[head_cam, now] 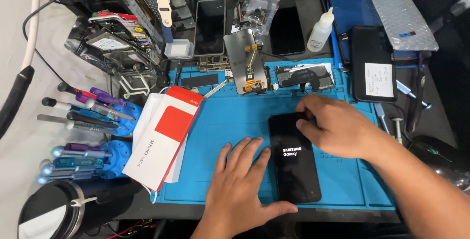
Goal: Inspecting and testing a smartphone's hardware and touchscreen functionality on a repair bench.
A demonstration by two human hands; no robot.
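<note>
Head view, looking down on a blue repair mat (230, 121) on a dark bench. A black smartphone (293, 158) lies flat near the mat's front edge, right of centre, its screen lit with a start-up logo. The left hand (240, 185) rests palm down with fingers spread, fingertips against the phone's left edge and thumb by its bottom corner. The right hand (333, 124) curls over the phone's top right corner, seemingly pressing its side, though the contact is hidden. Steadying works best with light, even pressure on the edges, not the glass. A white and red cardboard sleeve (164, 138) lies over the mat's left edge; a detached display panel (245, 61) sits at the back edge.
</note>
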